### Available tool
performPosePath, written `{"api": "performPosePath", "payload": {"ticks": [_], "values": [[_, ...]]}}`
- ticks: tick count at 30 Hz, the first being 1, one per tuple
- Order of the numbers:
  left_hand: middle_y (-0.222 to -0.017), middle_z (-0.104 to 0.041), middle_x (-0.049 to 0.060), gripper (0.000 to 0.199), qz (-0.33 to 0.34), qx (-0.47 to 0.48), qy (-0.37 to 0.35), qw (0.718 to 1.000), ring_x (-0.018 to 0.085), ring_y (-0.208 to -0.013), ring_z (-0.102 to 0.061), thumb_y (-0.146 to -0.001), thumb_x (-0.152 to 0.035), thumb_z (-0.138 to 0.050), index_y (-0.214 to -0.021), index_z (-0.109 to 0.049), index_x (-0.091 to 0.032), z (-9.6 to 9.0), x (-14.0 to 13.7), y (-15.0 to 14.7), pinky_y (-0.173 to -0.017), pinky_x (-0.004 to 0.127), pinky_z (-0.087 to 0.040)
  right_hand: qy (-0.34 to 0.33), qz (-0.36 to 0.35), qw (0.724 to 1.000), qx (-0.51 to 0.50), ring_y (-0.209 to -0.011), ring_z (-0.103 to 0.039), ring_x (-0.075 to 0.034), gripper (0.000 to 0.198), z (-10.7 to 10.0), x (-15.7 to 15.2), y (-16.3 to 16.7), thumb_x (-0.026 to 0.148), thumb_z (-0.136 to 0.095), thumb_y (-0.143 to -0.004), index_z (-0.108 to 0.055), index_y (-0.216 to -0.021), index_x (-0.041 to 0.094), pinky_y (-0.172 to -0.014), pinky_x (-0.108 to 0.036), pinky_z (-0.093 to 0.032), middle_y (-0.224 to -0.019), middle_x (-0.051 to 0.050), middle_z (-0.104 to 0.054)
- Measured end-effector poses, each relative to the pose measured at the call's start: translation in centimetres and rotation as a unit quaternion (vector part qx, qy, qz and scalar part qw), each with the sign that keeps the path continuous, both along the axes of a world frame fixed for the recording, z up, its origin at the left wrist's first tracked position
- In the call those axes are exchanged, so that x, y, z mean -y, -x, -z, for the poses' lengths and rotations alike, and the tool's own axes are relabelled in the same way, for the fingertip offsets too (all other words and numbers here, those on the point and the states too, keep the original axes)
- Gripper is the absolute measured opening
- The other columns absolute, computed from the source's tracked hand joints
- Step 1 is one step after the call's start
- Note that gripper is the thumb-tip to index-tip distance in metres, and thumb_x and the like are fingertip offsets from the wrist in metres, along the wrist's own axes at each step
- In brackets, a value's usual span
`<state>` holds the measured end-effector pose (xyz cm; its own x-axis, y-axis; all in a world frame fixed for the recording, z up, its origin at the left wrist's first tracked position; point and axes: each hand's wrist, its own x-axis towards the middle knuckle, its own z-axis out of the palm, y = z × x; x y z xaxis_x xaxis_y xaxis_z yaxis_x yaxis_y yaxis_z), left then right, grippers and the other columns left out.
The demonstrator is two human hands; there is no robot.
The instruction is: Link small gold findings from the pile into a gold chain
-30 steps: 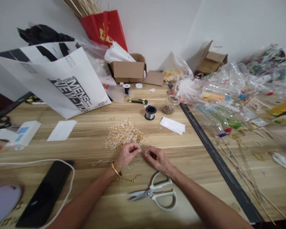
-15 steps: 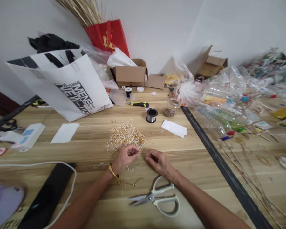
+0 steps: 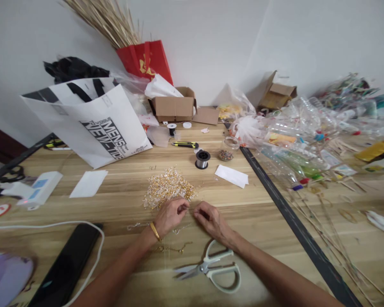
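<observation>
My left hand, a gold bracelet on its wrist, is closed at the near edge of a heap of gold and clear beads. Its thumb and index finger pinch something too small to make out. Just to the right, my right hand has its fingertips pressed together; whatever they hold cannot be seen. A narrow gap parts the two hands. Under them lie a silver chain and a gold chain. White-handled scissors rest with blades apart between my forearms.
A wire spool, a bead jar, a yellow-black cutter and folded white paper lie beyond the beads. On the left are a white bag, a phone and a cable. Plastic bottles crowd the right.
The camera view has tilted slightly, so the scene sits lower in the picture. Both hands stay pinched near each other, with the left turned a little more over the beads.
</observation>
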<state>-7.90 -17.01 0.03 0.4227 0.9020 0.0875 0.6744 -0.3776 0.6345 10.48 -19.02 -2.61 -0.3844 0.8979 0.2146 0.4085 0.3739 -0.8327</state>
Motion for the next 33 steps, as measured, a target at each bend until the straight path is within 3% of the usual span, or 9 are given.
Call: {"api": "performPosePath", "payload": {"ticks": [6, 15, 24, 29, 33], "values": [[-0.079, -0.059, 0.003, 0.014, 0.04, -0.098, -0.052, 0.993, 0.016, -0.079, -0.054, -0.08, -0.011, -0.05, -0.074, -0.062, -0.017, 0.1, -0.1, -0.5, -0.071, 0.026, -0.04, -0.006, -0.011, 1.0, -0.011, -0.065, -0.05, -0.013, 0.009, 0.2, 0.2, -0.3, 0.015, -0.049, -0.084, -0.056, -0.079, 0.016, -0.062, -0.023, -0.04, -0.072, -0.002, -0.055], [-0.087, -0.058, 0.004, 0.011, 0.053, -0.127, -0.139, 0.981, 0.019, -0.091, -0.049, -0.084, -0.018, -0.052, -0.082, -0.063, -0.016, 0.8, -3.4, -2.9, -0.082, 0.031, -0.04, 0.011, -0.006, 0.999, -0.045, -0.062, -0.05, -0.012, 0.007, 0.6, 0.2, -0.5, 0.016, -0.051, -0.082, -0.057, -0.078, 0.016, -0.059, -0.022, -0.039, -0.07, -0.001, -0.056], [-0.079, -0.057, 0.005, 0.018, 0.073, -0.139, -0.124, 0.98, 0.02, -0.086, -0.049, -0.085, -0.019, -0.048, -0.077, -0.064, -0.016, 1.1, -4.7, -3.6, -0.077, 0.032, -0.04, 0.014, -0.013, 0.999, -0.039, -0.061, -0.048, -0.012, 0.011, -0.1, 0.1, -0.5, 0.018, -0.05, -0.083, -0.056, -0.074, 0.015, -0.058, -0.022, -0.038, -0.068, -0.001, -0.055], [-0.081, -0.061, 0.006, 0.017, 0.069, -0.087, -0.115, 0.987, 0.02, -0.087, -0.051, -0.084, -0.016, -0.049, -0.076, -0.065, -0.016, 0.1, -4.6, -3.4, -0.077, 0.032, -0.041, 0.016, -0.013, 0.999, -0.047, -0.061, -0.047, -0.012, 0.011, -0.2, 0.2, -0.6, 0.02, -0.05, -0.083, -0.056, -0.076, 0.016, -0.058, -0.022, -0.038, -0.068, -0.001, -0.055], [-0.075, -0.065, 0.004, 0.01, -0.035, 0.072, -0.039, 0.996, 0.016, -0.074, -0.057, -0.078, -0.019, -0.057, -0.072, -0.064, -0.014, -0.6, -3.3, -2.0, -0.073, 0.029, -0.044, 0.04, -0.004, 0.997, -0.061, -0.058, -0.046, -0.011, 0.011, -0.3, 0.3, -0.7, 0.022, -0.051, -0.084, -0.057, -0.077, 0.016, -0.055, -0.022, -0.037, -0.066, 0.0, -0.053]]}}
